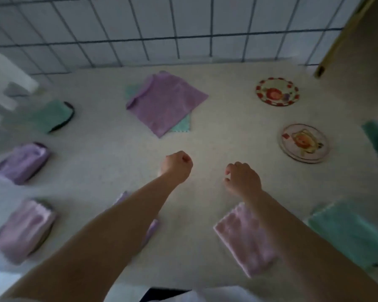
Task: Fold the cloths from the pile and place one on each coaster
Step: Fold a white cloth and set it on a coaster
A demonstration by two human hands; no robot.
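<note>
Take the pile (165, 103) as your mark: purple cloth on top, green beneath, lying on the counter (216, 131) near the tiled wall (183, 25). Two bare coasters (277, 91) lie to its right. Nothing blocks your way. Your left hand (176, 166) and right hand (242, 178) hover nearer you than the pile, both curled into empty fists.
</note>
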